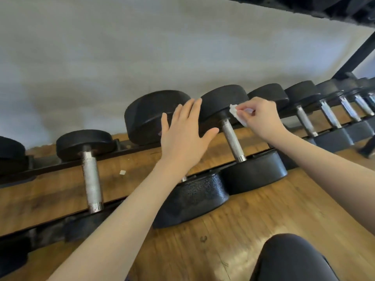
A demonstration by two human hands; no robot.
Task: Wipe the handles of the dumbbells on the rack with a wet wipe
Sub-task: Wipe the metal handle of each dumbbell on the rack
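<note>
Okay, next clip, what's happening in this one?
A person is crouched at a low dumbbell rack. Their right hand pinches a crumpled white wet wipe just beside the upper end of one dumbbell's metal handle, by its far head. The left hand is open, fingers spread, in front of the neighbouring, larger dumbbell, hiding its handle. The wipe does not clearly touch the handle yet.

Bare forearms, no sleeves; dark legging on knee (292, 258).
</note>
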